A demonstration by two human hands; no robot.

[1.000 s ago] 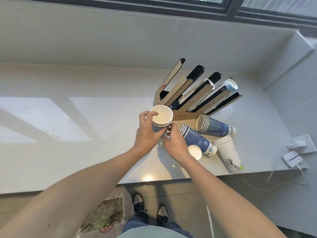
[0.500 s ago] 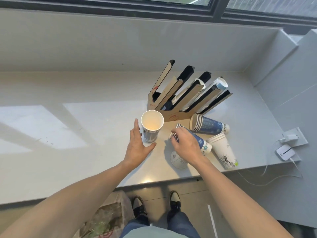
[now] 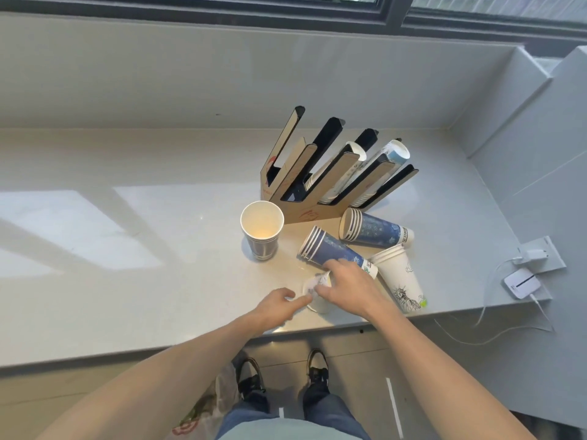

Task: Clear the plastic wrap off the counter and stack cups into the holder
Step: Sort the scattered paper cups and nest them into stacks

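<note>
Both hands (image 3: pixel 317 300) meet at small cup (image 3: pixel 319 289).

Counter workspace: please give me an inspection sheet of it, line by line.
Surface: pale counter, sunlit patches.
Job's things: cup holder, two slots filled; upright cup; two blue stacks and a white stack lying down; small white cup near the edge.
Clutter: nothing seen.
Hands: left hand and right hand at the small cup, grip unclear.
Cables: white charger with cords.
Surroundings: window; bag on floor.
</note>
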